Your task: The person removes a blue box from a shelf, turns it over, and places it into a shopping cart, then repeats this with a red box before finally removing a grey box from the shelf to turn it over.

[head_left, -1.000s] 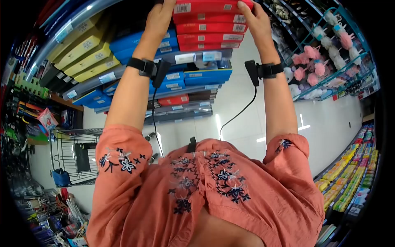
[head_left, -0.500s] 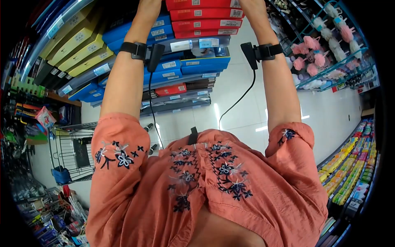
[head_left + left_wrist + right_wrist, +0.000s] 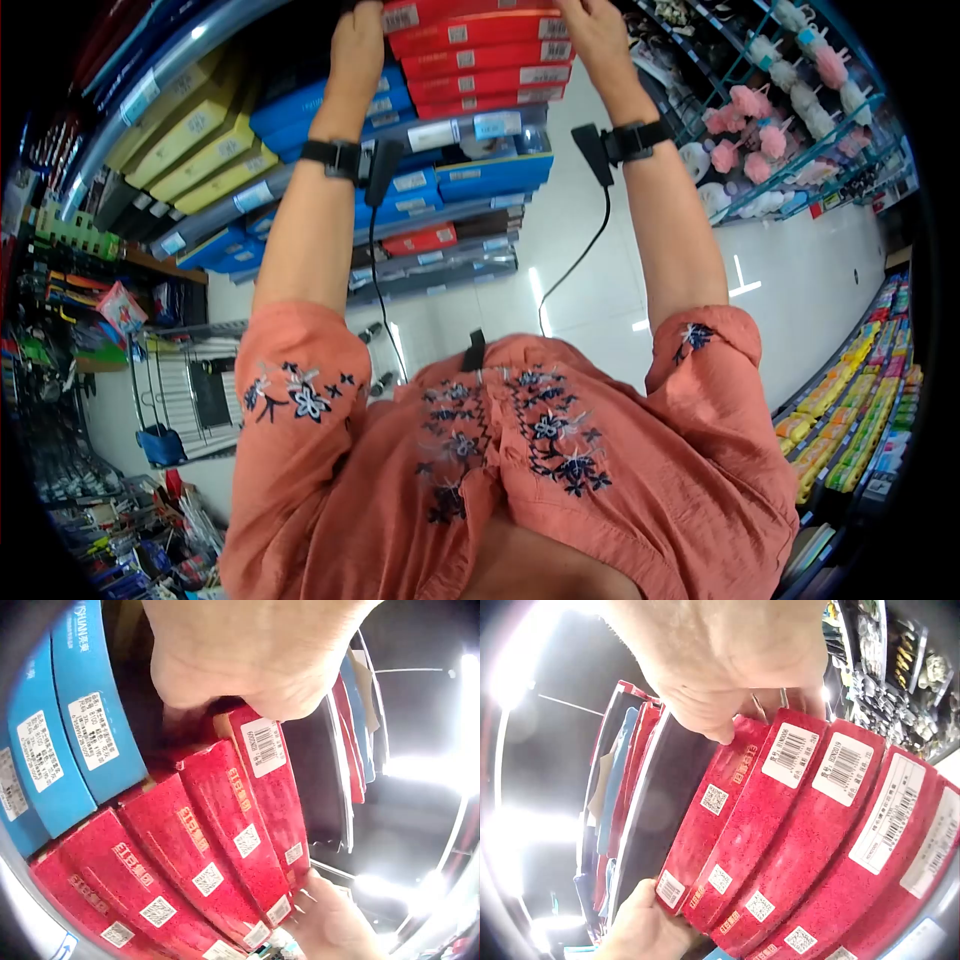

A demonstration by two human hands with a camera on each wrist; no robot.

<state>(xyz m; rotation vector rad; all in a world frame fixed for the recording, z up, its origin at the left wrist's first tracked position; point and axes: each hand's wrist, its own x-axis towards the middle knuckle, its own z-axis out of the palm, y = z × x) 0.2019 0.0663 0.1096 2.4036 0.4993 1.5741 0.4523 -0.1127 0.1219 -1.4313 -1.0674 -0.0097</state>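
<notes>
A stack of flat red cardboard boxes point(image 3: 435, 65) with barcode labels stands on a shelf. At the left end of the top red box point(image 3: 266, 761), my left hand point(image 3: 357, 50) grips with its fingers curled into the gap beside it, fingertips hidden. My right hand point(image 3: 603, 50) holds the other end, its thumb on the labelled front face and the fingers behind the corner, as the right wrist view shows. The lower red boxes point(image 3: 810, 847) lie close beneath in slightly uneven layers. Each wrist wears a black strap with a small camera.
Blue boxes point(image 3: 90, 697) stand left of the red stack, yellow boxes point(image 3: 205, 130) further left. More blue boxes point(image 3: 495, 175) fill the shelf below. A wire cart point(image 3: 195, 390) stands at the left. On the right are a teal rack point(image 3: 765, 180) of fluffy items and shelves of colourful packets point(image 3: 850, 400).
The head view has shifted, so the hands, mostly cut off half a second ago, show again. Both stay at the ends of the top red box, which now appears further left in the picture.
</notes>
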